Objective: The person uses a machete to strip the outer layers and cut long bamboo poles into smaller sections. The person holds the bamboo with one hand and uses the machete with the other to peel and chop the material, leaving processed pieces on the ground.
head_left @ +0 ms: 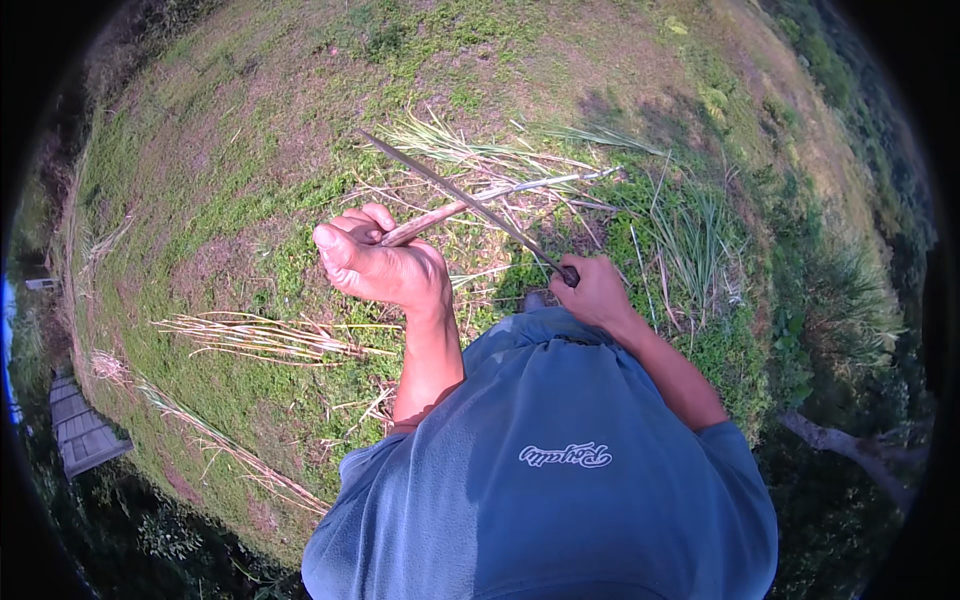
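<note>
My left hand (390, 262) is closed round the thick end of a cane stalk (433, 218), which points away to the right and grows paler toward its far tip. In my right hand (598, 292) is the dark handle of a machete (440, 180). Its long narrow blade slants up to the left and crosses the stalk a little beyond my left hand. Whether blade and stalk touch there, I cannot tell. Beneath them, cut stalks with long leaves (450, 150) lie loosely on the ground.
A bundle of thin stripped stalks (265, 337) lies on the grass at the left, and a longer bundle (235, 447) lies nearer at lower left. Green leafy blades (690, 235) are heaped at the right. Bushes (845, 310) edge the slope; a grey slatted roof (85, 425) shows far left.
</note>
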A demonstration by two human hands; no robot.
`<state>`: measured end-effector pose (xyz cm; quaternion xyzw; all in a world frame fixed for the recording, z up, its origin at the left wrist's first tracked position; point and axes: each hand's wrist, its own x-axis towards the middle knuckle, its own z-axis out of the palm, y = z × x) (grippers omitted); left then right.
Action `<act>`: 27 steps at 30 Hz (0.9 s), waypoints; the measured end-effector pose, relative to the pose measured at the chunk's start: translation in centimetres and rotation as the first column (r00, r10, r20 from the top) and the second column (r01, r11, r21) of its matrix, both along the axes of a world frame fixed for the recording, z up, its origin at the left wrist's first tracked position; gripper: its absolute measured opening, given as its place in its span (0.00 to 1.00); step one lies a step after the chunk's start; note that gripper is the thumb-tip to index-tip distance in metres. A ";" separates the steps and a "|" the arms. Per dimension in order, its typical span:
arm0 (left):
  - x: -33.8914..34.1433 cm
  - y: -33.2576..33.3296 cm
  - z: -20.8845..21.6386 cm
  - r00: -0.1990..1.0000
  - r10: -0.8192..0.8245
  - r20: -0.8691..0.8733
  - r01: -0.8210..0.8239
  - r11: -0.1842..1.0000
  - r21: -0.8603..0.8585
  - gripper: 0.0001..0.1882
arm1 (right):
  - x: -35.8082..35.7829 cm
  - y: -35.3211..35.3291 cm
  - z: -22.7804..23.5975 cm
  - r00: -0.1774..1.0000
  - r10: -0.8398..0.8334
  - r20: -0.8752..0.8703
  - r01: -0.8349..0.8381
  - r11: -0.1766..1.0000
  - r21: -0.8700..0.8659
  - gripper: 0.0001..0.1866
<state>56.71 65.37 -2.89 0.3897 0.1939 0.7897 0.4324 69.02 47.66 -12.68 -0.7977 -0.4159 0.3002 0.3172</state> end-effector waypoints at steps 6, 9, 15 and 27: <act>-0.4 0.5 0.6 0.974 -0.226 -0.007 0.225 0.963 0.146 0.30 | 2.7 -0.8 -3.9 0.985 -0.163 0.057 0.168 0.980 -0.104 0.17; -0.2 0.4 0.6 0.973 -0.216 0.085 0.198 0.963 0.182 0.31 | 3.8 -1.4 -3.6 0.987 -0.044 0.152 0.061 0.992 -0.114 0.19; -2.1 -0.1 0.6 0.752 -0.658 0.046 0.609 0.719 0.336 0.29 | 5.1 -2.3 0.4 0.986 0.025 0.167 0.010 0.978 -0.209 0.19; -1.6 0.0 2.2 0.875 -0.483 0.042 0.470 0.866 0.169 0.26 | 3.8 -2.4 -2.7 0.991 -0.033 0.127 0.059 0.977 -0.207 0.19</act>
